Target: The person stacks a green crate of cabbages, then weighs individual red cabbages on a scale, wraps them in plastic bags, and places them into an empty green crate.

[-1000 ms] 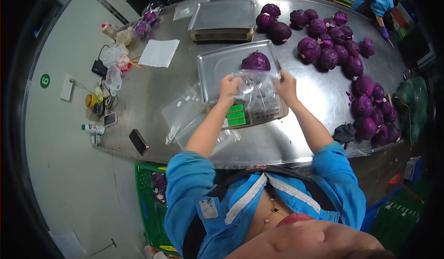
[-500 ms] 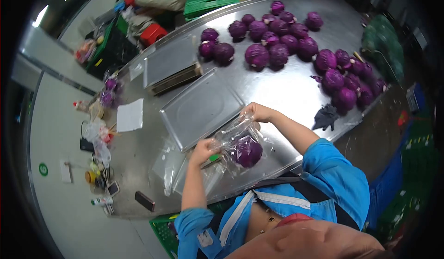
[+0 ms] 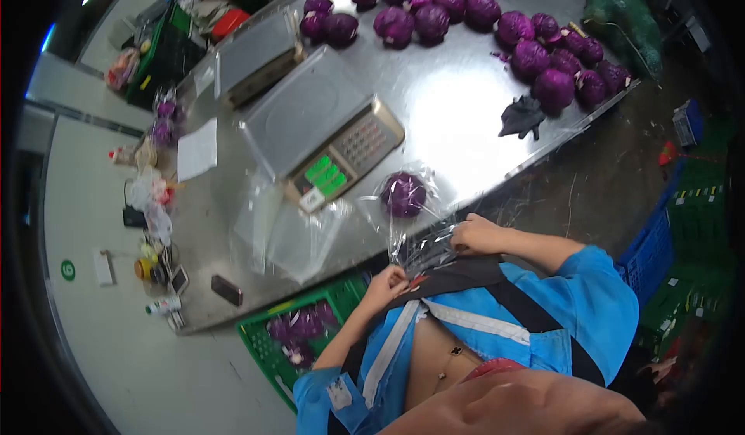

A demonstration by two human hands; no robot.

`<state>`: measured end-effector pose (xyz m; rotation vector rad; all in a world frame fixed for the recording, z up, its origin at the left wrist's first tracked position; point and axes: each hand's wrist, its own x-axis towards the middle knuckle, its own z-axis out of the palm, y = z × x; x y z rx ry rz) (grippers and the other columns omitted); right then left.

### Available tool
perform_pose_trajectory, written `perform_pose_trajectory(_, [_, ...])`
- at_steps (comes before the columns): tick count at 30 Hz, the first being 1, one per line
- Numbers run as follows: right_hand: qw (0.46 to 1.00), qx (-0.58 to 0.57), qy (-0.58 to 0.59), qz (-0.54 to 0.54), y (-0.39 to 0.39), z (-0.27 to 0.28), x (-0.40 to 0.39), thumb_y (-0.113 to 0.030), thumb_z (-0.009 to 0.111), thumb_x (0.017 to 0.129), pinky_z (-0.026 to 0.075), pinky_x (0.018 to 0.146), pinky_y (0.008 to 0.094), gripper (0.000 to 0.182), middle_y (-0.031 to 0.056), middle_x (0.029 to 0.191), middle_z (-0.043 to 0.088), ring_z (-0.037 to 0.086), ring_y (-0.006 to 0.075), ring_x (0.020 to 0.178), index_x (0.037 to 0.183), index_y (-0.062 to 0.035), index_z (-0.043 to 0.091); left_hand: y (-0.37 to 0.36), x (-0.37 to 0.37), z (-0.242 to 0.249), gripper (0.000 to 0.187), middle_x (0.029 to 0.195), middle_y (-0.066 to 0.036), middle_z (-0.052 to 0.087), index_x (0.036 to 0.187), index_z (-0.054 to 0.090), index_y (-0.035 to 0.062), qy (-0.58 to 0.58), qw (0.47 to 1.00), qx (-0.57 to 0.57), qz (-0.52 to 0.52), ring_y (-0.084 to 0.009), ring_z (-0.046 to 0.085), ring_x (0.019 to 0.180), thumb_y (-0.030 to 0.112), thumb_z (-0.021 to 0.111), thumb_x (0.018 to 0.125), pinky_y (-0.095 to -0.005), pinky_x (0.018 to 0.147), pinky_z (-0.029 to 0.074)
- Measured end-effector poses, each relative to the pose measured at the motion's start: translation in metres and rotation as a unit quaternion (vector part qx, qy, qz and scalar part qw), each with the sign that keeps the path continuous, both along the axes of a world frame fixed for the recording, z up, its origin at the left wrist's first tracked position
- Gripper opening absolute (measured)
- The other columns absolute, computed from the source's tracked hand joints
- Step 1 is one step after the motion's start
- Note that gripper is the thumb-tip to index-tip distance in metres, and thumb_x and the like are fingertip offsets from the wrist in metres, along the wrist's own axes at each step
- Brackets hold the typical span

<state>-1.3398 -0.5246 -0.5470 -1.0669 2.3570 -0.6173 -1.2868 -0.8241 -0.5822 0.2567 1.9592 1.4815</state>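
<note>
A purple cabbage (image 3: 404, 194) sits inside a clear plastic bag (image 3: 431, 245) at the table's near edge. The bag's mouth is drawn toward my body, held between both hands. My left hand (image 3: 386, 286) pinches its left side close to my dark apron. On the right side, my right hand (image 3: 475, 235) has its fingers closed on the plastic. Just beyond the bagged cabbage stands a weighing scale (image 3: 345, 152), its keypad and green display facing me. Flat clear bags (image 3: 303, 237) lie to the left of the cabbage.
Several loose purple cabbages (image 3: 431, 22) cover the far side of the metal table (image 3: 458, 124). A dark glove (image 3: 521, 117) lies near the right edge. Another scale (image 3: 256, 51), a paper sheet (image 3: 197, 149) and a phone (image 3: 226, 290) are leftward. A green crate (image 3: 264, 350) with bagged cabbages is below.
Both hands have drawn the bag's mouth back toward my body, away from the scale. The cabbage now rests nearer the table edge. My view has shifted, uncovering the scale's keypad and the crate.
</note>
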Motion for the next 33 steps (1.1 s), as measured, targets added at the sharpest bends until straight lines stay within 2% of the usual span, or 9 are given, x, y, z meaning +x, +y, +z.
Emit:
perform_pose_trajectory(4, [0.975, -0.108, 0.141, -0.130, -0.009, -0.002, 0.081, -0.011, 0.054, 0.067, 0.032, 0.068, 0.0321, 0.004, -0.0013, 0.068, 0.053, 0.052, 0.0155, 0.072, 0.066, -0.0151, 0.053, -0.006, 0.025, -0.041, 0.028, 0.072, -0.005, 0.052, 0.098, 0.041, 0.0024, -0.186, 0.913, 0.156, 0.327, -0.0092, 0.050, 0.061, 0.006, 0.059, 0.078, -0.0226, 0.054, 0.042])
perform_pose_trajectory(5, [0.978, -0.097, 0.126, -0.132, -0.005, -0.003, 0.096, -0.011, 0.053, 0.067, 0.033, 0.067, 0.0318, 0.004, -0.0006, 0.065, 0.052, 0.052, 0.0157, 0.070, 0.065, -0.0146, 0.052, 0.003, 0.027, -0.095, 0.042, 0.073, -0.006, 0.052, 0.106, 0.039, -0.0007, 0.071, 0.937, 0.101, 0.327, -0.0097, 0.052, 0.064, 0.011, 0.065, 0.075, -0.0220, 0.055, 0.042])
perform_pose_trajectory(7, [0.992, -0.012, 0.077, -0.096, -0.005, 0.001, 0.120, -0.013, 0.054, 0.070, 0.038, 0.065, 0.0327, 0.003, 0.0036, 0.066, 0.057, 0.057, 0.0193, 0.068, 0.069, -0.0131, 0.056, 0.025, 0.026, -0.057, 0.061, 0.080, -0.006, 0.055, 0.119, 0.034, -0.0034, -0.068, 0.967, 0.048, 0.240, -0.0106, 0.053, 0.071, 0.015, 0.069, 0.072, -0.0228, 0.060, 0.043])
perform_pose_trajectory(11, [0.980, 0.147, -0.040, -0.128, -0.029, 0.032, 0.133, -0.017, 0.055, 0.078, 0.046, 0.057, 0.0357, 0.009, 0.0084, 0.070, 0.062, 0.060, 0.0259, 0.065, 0.077, -0.0103, 0.061, 0.017, 0.048, -0.069, 0.033, 0.074, -0.002, 0.058, 0.101, 0.054, 0.0007, -0.128, 0.982, -0.008, 0.136, -0.0062, 0.050, 0.063, 0.015, 0.066, 0.074, -0.0198, 0.057, 0.040])
perform_pose_trajectory(13, [0.935, -0.122, 0.157, -0.293, -0.046, 0.016, 0.135, -0.019, 0.059, 0.075, 0.045, 0.057, 0.0350, 0.009, 0.0072, 0.069, 0.060, 0.059, 0.0244, 0.064, 0.077, -0.0106, 0.063, 0.014, 0.068, -0.084, 0.031, 0.078, -0.003, 0.059, 0.100, 0.055, 0.0016, -0.107, 0.983, -0.003, 0.148, -0.0075, 0.052, 0.067, 0.018, 0.064, 0.076, -0.0200, 0.060, 0.040])
perform_pose_trajectory(16, [0.899, -0.194, 0.186, -0.347, -0.087, 0.013, 0.128, -0.018, 0.064, 0.070, 0.045, 0.058, 0.0348, 0.009, 0.0055, 0.067, 0.058, 0.056, 0.0232, 0.065, 0.074, -0.0107, 0.064, 0.027, 0.079, -0.057, 0.030, 0.088, -0.006, 0.061, 0.100, 0.055, 0.0029, -0.201, 0.951, 0.074, 0.223, -0.0109, 0.056, 0.077, 0.025, 0.059, 0.081, -0.0207, 0.066, 0.040])
perform_pose_trajectory(23, [0.951, -0.158, 0.160, -0.213, -0.097, -0.006, 0.128, -0.015, 0.068, 0.061, 0.043, 0.061, 0.0330, 0.014, 0.0022, 0.069, 0.053, 0.051, 0.0217, 0.069, 0.074, -0.0095, 0.066, 0.038, 0.089, -0.027, 0.030, 0.091, -0.006, 0.061, 0.108, 0.050, 0.0031, -0.305, 0.880, 0.278, 0.234, -0.0130, 0.057, 0.083, 0.026, 0.038, 0.092, -0.0265, 0.071, 0.041])
perform_pose_trajectory(25, [0.953, -0.163, 0.163, -0.196, -0.097, -0.007, 0.132, -0.016, 0.069, 0.059, 0.042, 0.061, 0.0318, 0.015, 0.0019, 0.072, 0.053, 0.050, 0.0208, 0.072, 0.073, -0.0088, 0.065, 0.029, 0.094, -0.030, 0.028, 0.088, -0.005, 0.060, 0.105, 0.052, 0.0037, -0.397, 0.794, 0.424, 0.178, -0.0120, 0.056, 0.078, 0.024, 0.037, 0.092, -0.0257, 0.070, 0.041])
perform_pose_trajectory(33, [0.932, -0.232, 0.273, -0.060, -0.092, 0.014, 0.128, -0.017, 0.066, 0.061, 0.039, 0.065, 0.0328, 0.010, -0.0006, 0.078, 0.054, 0.050, 0.0190, 0.076, 0.066, -0.0117, 0.059, 0.054, 0.101, -0.003, 0.019, 0.085, -0.005, 0.059, 0.102, 0.052, 0.0002, -0.295, 0.850, 0.350, 0.261, -0.0133, 0.057, 0.076, 0.010, 0.043, 0.088, -0.0257, 0.068, 0.045])
